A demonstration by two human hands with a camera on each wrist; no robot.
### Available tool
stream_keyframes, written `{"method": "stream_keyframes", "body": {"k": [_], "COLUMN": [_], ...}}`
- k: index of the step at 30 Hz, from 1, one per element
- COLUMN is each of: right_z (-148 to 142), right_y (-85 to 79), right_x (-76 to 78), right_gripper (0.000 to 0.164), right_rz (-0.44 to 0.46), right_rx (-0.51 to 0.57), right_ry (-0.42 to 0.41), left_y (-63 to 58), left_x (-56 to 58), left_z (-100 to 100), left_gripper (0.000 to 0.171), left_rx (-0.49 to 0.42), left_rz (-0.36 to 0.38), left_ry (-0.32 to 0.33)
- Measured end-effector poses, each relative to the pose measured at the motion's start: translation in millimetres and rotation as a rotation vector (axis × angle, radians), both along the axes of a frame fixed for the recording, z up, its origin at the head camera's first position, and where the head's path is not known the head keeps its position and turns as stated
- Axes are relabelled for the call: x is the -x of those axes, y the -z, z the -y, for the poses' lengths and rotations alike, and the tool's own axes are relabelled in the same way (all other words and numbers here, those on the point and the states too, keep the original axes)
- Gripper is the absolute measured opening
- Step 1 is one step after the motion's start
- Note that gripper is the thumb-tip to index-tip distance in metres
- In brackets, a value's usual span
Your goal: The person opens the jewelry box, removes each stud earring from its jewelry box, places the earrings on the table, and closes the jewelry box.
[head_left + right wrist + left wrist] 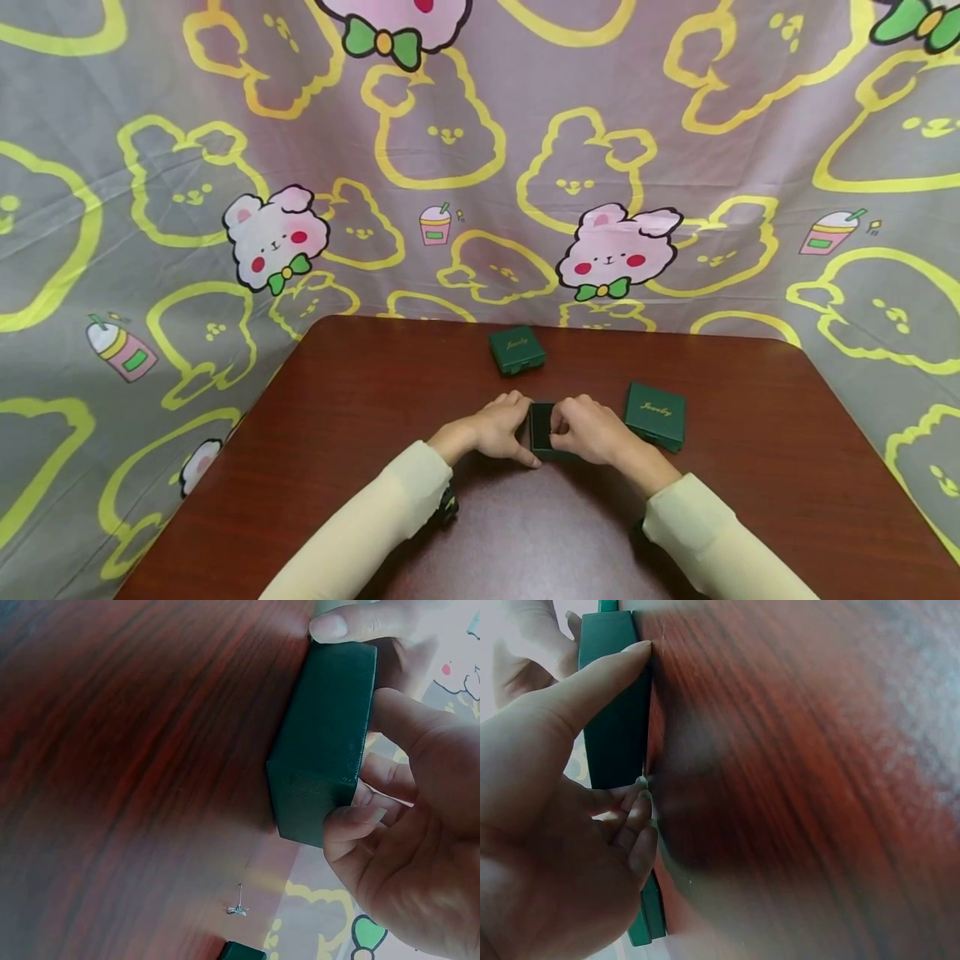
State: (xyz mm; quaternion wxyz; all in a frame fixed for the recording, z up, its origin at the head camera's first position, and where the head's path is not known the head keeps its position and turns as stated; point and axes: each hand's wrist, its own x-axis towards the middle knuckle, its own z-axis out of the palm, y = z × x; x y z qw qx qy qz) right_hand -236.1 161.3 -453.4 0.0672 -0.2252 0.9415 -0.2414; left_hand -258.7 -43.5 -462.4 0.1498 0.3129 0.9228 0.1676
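Note:
Both hands are at a small dark green jewelry box (566, 454) with a black inside, in the middle of the table. At its left side is my left hand (497, 427), which grips it with the thumb along the front and the fingers round the left end. My right hand (588, 429) reaches over the box from the right, fingers curled, thumb and index finger down at the black inside. Other fingers of that hand bend at the box's corner in the right wrist view. I cannot tell what its hidden fingertips hold.
A closed green box (657, 415) with gold lettering lies to the right, beside the right wrist. Another closed green box (517, 350) stands farther back. A small silvery piece with a thin pin (238, 907) lies on the brown table (375, 375). Patterned cloth (495, 150) hangs behind.

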Motion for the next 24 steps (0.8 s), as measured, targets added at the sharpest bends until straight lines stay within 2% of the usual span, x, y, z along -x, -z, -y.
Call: {"method": "stream_keyframes", "body": {"k": [15,24], "right_z": [-2.3,-2.4], "right_y": [-2.8,-2.0], "right_x": [-0.6,0.0], "right_gripper": [0.008,0.009], "right_rz": [-0.003,0.006], "right_rx": [0.022,0.025], "right_ry": [-0.016,-0.024], "left_y": [-4.6,-0.2], "left_x": [-0.7,-0.3], "left_z": [-1.4,-0.1], "left_gripper": [0.081,0.079], "left_rx": [-0.009,-0.017], "left_rz": [0.012,-0.009], "left_ry": [-0.011,0.008]}}
